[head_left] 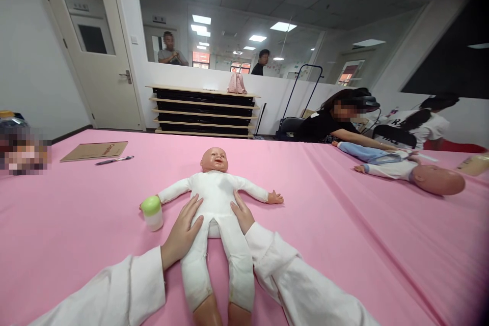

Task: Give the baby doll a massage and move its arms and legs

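Observation:
A baby doll (212, 193) lies on its back, its white cloth body towards me and its head at the far end, arms spread wide. My left hand (183, 229) rests against the doll's left-side hip as I see it, fingers stretched out and open on the cloth. On the opposite side of the waist lies my right hand (242, 210), also open, with its thumb and fingers extended along the doll's flank. A small jar with a green lid (153, 213) stands beside the doll's hand at left.
Pink cloth (317, 244) covers the table. A brown notebook (94, 151) and a pen (114, 160) lie at the far left. Across the table at right, a person in black (319, 123) reaches over another doll (397, 165) in blue and white. Black-and-wood shelving (204, 112) stands behind.

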The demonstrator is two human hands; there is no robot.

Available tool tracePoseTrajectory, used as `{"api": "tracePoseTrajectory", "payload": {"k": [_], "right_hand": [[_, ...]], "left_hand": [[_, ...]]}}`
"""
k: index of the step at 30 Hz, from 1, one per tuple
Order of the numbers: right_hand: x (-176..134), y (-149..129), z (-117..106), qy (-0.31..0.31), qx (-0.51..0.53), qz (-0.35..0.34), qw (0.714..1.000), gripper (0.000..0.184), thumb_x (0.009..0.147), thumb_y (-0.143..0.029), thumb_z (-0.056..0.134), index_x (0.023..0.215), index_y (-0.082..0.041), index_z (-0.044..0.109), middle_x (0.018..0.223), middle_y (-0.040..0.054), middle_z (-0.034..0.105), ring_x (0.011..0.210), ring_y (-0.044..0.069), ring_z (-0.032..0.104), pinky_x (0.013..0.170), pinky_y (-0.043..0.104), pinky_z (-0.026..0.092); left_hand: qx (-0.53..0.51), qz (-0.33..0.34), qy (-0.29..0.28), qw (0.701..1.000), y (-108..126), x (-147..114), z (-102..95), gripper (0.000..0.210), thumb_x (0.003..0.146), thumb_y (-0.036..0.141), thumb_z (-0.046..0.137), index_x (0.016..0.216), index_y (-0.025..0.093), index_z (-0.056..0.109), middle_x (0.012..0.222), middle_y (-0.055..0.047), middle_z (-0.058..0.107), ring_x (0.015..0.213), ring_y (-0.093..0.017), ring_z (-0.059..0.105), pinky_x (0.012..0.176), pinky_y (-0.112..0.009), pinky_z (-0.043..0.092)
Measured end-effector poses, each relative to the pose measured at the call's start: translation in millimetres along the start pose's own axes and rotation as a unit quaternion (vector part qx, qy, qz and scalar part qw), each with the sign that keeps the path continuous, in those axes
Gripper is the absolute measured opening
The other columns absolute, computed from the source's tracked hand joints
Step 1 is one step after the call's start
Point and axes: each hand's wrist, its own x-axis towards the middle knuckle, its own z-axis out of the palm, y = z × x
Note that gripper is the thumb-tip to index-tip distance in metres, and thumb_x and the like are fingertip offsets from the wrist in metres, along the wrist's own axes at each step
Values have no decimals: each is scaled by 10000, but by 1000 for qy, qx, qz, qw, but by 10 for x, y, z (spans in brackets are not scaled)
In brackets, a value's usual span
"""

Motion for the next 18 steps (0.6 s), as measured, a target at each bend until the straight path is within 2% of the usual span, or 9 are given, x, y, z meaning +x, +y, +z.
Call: {"api": "tracePoseTrajectory", "payload": {"k": [5,10,13,16,18], "right_hand": [[-14,7,3,6,-14,-8,1000,678,737,-502,538,1297,-147,395,1429,67,257,1337,187,169,1111,326,102],[-41,-60,11,-7,-16,-4,1000,766,729,-547,517,1334,-118,324,1442,82,212,1344,174,145,1114,326,96],[-50,-85,13,-8,-18,6,1000,773,718,-563,520,1338,-149,317,1445,62,211,1343,169,152,1113,340,111],[-44,-66,10,-7,-21,12,1000,721,718,-541,529,1321,-192,344,1435,35,247,1338,162,175,1112,355,120],[-38,-47,4,-4,-23,11,1000,679,725,-498,529,1308,-194,357,1424,35,274,1332,158,197,1110,359,126]], "left_hand": [[12,1,4,1000,7,-1,-8,461,882,408,336,1316,253,352,1423,-31,288,1326,-193,215,1086,-438,223],[26,2,-1,1000,4,7,-4,463,883,414,326,1316,250,349,1431,-28,271,1329,-193,206,1087,-432,223],[59,7,-3,998,47,-8,-7,462,890,395,305,1321,233,336,1427,-41,279,1319,-198,235,1071,-429,261],[146,63,25,987,107,-66,-84,481,873,343,351,1333,211,305,1400,-66,327,1305,-227,267,1053,-455,278],[213,137,93,963,100,-117,-196,520,826,298,440,1323,222,308,1380,-66,355,1313,-256,238,1069,-483,223]]}}
